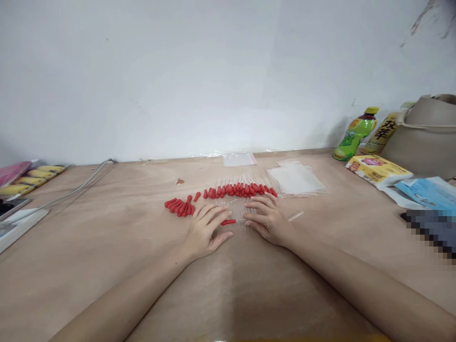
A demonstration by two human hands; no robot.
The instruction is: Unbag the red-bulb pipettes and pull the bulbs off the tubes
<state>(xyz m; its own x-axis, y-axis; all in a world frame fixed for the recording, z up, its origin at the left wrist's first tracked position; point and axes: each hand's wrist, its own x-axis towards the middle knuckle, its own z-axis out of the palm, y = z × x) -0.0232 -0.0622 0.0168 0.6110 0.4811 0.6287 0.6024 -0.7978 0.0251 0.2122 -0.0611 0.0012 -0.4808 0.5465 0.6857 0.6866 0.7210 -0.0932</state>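
Note:
Red pieces fixed on clear thin sticks (242, 190) lie in a row across the middle of the table. Loose red pieces (180, 207) form a pile to the left. Nearer me, bare clear sticks (237, 209) lie side by side between my hands. My left hand (207, 229) is at the left end of a stick with a red piece (228, 222), its fingers curved and apart. My right hand (268, 219) rests over that stick's clear part, its fingers bent; the stick's pale end (297, 216) sticks out to the right. Its fingertips' contact with the stick is partly hidden.
Clear plastic bags (297, 179) lie behind my right hand, another bag (239, 159) by the wall. At right are a green bottle (356, 134), a yellow pack (379, 169), a blue packet (427, 192) and a beige bag (420, 137). A cable (83, 184) crosses the left side.

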